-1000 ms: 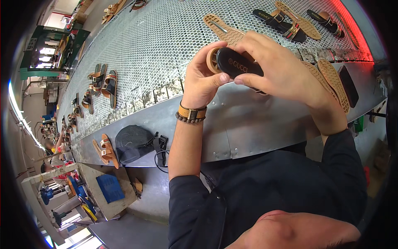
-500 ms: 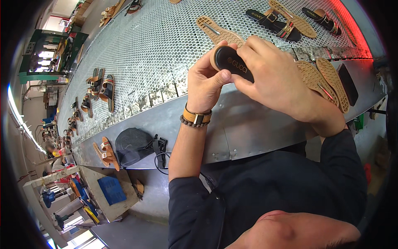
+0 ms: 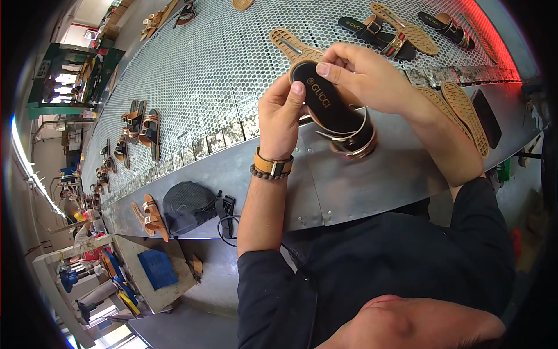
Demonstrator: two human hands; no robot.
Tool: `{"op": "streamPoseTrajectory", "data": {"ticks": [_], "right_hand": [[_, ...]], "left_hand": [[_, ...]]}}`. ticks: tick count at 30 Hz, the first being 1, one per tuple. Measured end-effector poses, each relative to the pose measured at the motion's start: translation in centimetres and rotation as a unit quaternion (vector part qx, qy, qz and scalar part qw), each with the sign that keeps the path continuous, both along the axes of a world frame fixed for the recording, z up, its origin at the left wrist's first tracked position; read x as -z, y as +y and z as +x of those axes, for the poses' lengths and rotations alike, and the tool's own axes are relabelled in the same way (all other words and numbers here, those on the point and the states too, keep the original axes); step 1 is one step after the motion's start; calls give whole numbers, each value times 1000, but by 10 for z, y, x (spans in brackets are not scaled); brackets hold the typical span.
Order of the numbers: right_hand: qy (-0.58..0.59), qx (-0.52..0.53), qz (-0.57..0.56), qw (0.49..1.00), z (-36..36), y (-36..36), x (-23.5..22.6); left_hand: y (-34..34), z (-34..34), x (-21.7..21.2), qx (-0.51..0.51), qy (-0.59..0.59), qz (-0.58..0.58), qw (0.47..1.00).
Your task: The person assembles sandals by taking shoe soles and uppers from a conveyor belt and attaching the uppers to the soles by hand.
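A black slide sandal (image 3: pixel 326 103) with gold lettering on its insole and a tan edge hangs in front of me over the belt's near edge. Its heel points away from me; the buckled straps, blurred, are toward me. My left hand (image 3: pixel 279 123) grips the heel's left side, thumb on the insole. On the other side, my right hand (image 3: pixel 372 78) pinches the heel's edge between thumb and fingers. Just beyond the heel, a tan patterned sole (image 3: pixel 295 45) lies bottom up on the mesh belt (image 3: pixel 226 75).
Black strapped sandals (image 3: pixel 378 38) and upturned soles lie at the far right. More soles (image 3: pixel 465 113) and a dark flat slab (image 3: pixel 487 119) rest by my right forearm. To the left are a brown sandal (image 3: pixel 152 218), a black mesh cap (image 3: pixel 189 206) and several sandals (image 3: pixel 150 134) on the belt.
The sandal has turned, so more insole and its straps now show. My right hand has moved off the insole's middle to the heel's edge.
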State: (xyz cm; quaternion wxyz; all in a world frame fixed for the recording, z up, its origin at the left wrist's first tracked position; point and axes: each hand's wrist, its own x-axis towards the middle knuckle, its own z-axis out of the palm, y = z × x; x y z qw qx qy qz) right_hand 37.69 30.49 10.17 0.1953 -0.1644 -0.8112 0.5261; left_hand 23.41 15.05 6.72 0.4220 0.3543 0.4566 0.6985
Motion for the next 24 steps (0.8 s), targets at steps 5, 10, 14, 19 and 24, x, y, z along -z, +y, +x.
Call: {"op": "streamPoseTrajectory", "data": {"ticks": [5, 10, 14, 19, 24], "right_hand": [[-31, -41, -58, 997, 3, -11, -10], [116, 65, 178, 975, 2, -26, 8], [113, 79, 201, 970, 8, -22, 7], [136, 55, 157, 977, 9, -17, 14], [44, 42, 33, 998, 9, -14, 20]], "left_hand": [[1, 1, -3, -35, -6, 0, 999], [7, 0, 5, -66, 90, 1, 994], [10, 9, 6, -107, 146, 1, 983], [15, 26, -1, -99, 86, 26, 991], [19, 28, 6, -125, 199, -23, 972]]}}
